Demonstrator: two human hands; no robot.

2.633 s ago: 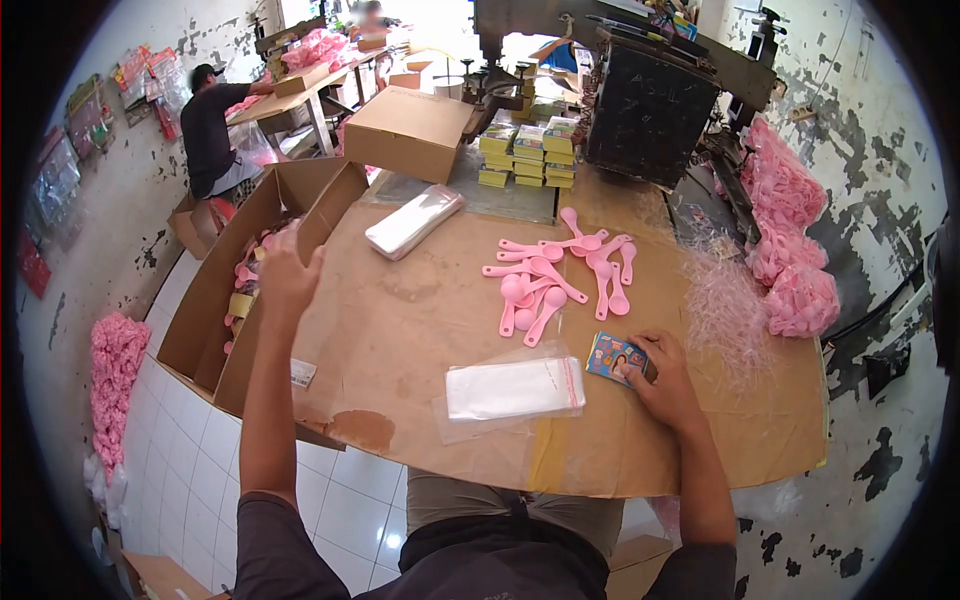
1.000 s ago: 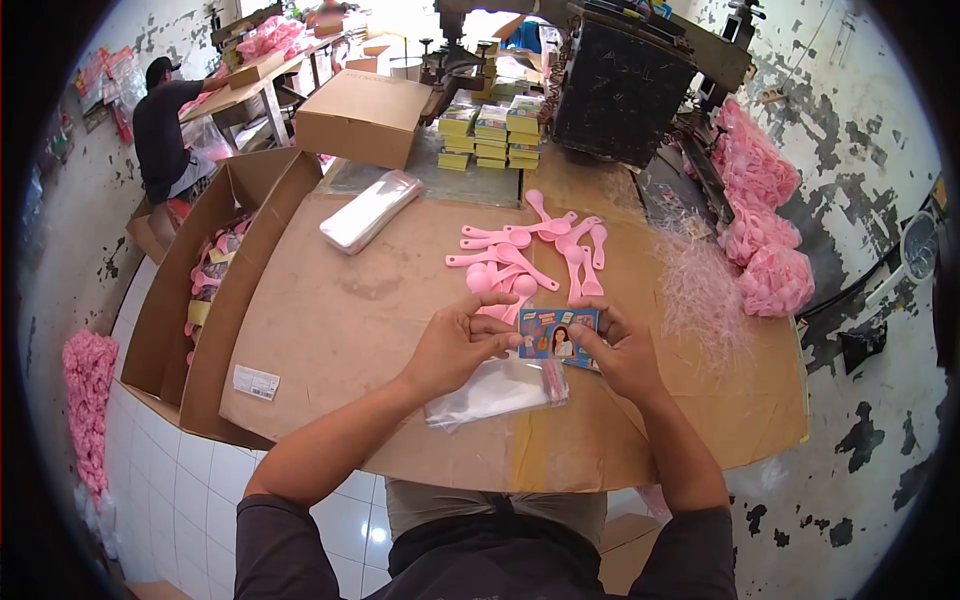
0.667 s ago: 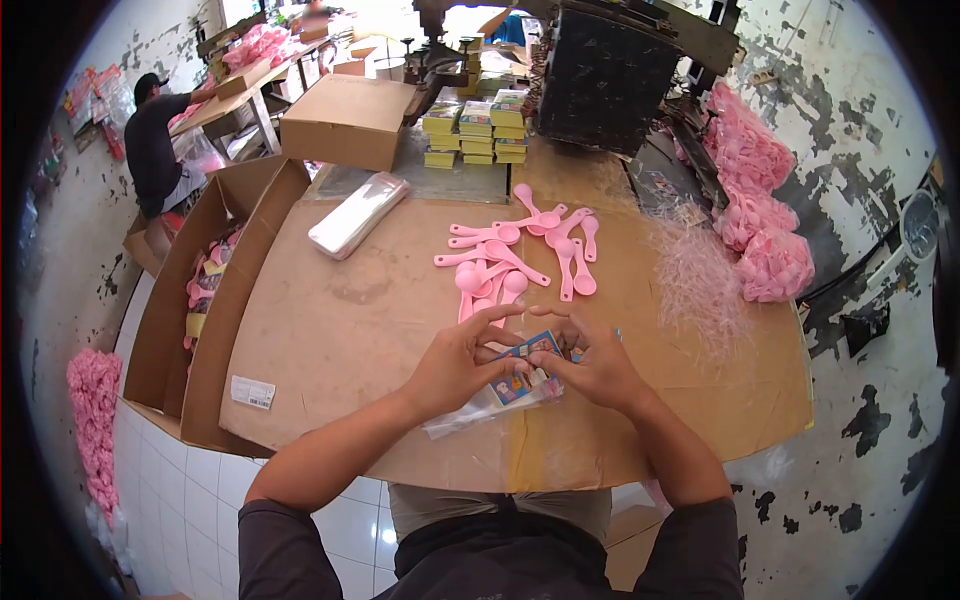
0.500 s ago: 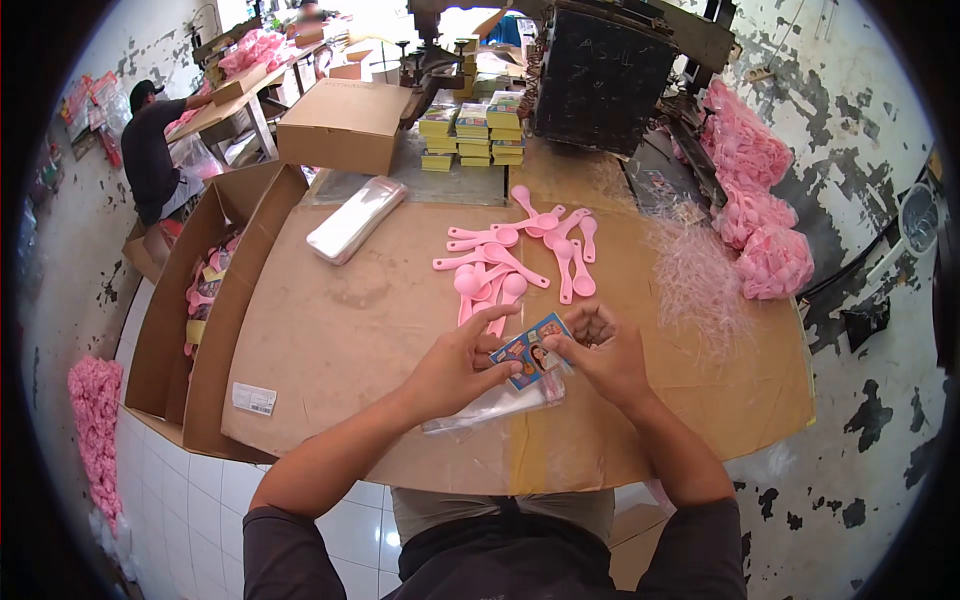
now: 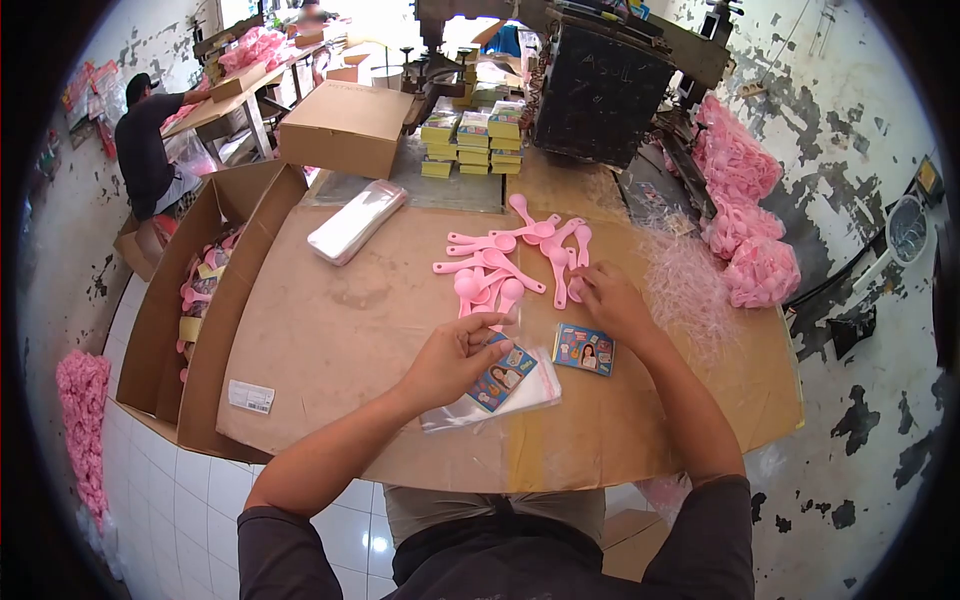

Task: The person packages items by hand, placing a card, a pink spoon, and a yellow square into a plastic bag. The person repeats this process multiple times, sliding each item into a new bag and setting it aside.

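My left hand (image 5: 455,358) pinches a blue printed card (image 5: 503,376) by its upper edge, thumb on top. Under that card lie clear plastic bags (image 5: 542,388), flat on the cardboard. To the right, a second blue card (image 5: 584,349), which looks thicker, rests on the table. My right hand (image 5: 612,300) is at the right edge of a loose pile of pink measuring spoons (image 5: 497,262). Its fingers close on one pink spoon (image 5: 575,288), mostly covered by the fingertips.
A stack of clear bags (image 5: 357,222) lies at the left. Yellow-edged card stacks (image 5: 472,140) stand at the back beside a closed carton (image 5: 345,125). An open box (image 5: 195,330) borders the table. Pink bundles (image 5: 750,215) line the right. A person (image 5: 150,150) sits far left.
My right hand has left the card and reached forward to the spoons. One blue card now lies on the table at the right; the left hand keeps another, lower over the bags.
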